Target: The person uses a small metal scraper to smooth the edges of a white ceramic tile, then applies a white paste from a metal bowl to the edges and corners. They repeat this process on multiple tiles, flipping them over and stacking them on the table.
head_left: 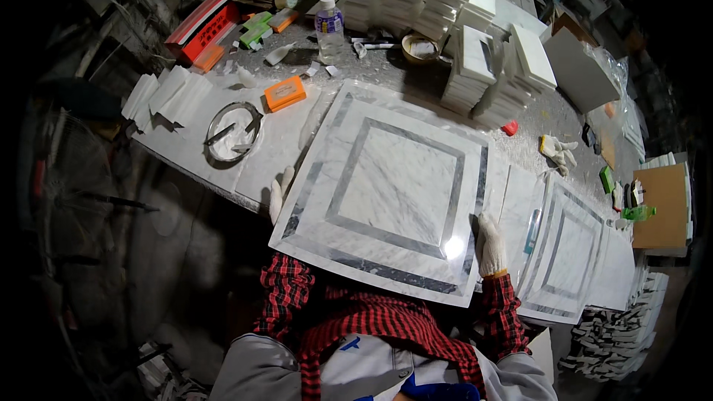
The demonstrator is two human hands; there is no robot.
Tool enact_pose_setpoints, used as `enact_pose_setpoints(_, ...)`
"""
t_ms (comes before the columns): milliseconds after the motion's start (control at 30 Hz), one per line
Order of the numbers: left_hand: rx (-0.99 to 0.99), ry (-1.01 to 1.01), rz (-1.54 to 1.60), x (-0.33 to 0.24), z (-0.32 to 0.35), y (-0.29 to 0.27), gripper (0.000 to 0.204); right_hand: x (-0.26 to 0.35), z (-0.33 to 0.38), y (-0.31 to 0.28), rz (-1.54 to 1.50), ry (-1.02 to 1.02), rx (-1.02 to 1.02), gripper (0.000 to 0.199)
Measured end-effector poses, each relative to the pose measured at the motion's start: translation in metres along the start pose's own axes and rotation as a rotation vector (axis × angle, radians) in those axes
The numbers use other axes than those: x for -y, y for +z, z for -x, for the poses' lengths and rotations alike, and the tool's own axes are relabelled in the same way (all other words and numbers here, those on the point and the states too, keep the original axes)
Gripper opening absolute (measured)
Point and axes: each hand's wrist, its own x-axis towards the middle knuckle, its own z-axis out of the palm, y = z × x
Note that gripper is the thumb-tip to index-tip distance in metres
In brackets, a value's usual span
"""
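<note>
A large square marble panel [401, 182], white with grey inlaid bands forming nested frames, is held in front of my body. At its left edge, my left hand [279, 194] in a white knit glove grips the side, partly hidden behind the panel. Along the right edge my right hand [491, 245], also gloved, is closed on the rim near the lower corner. The panel's near edge juts over the table's front toward my apron, and its far part lies over the tabletop. A bright reflection shows near its lower right.
A similar panel [566, 249] lies at right. Stacked white tiles [469, 67] stand at the back. Nearby are a plastic bottle [329, 28], an orange box [285, 94], a round dish of white powder [234, 134] and a loose glove [558, 153]. A fan [74, 193] stands at left.
</note>
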Motion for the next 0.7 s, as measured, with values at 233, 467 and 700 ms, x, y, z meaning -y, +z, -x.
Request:
enact_pose_setpoints(233, 0.101, -0.099, -0.027, -0.01, -0.014, -0.014, 0.054, 0.012, -0.021, -0.007, 0.156, -0.088, 0.076, 0.04)
enact_pose_setpoints(467, 0.129, -0.204, 0.012, -0.006, -0.02, -0.011, 0.053, 0.0, -0.039, -0.013, 0.188, -0.118, 0.065, 0.04)
enact_pose_setpoints(700, 0.19, 0.285, -0.844, -0.018, -0.032, -0.046, 0.04, 0.007, -0.04, -0.008, 0.122, 0.004, 0.081, 0.035)
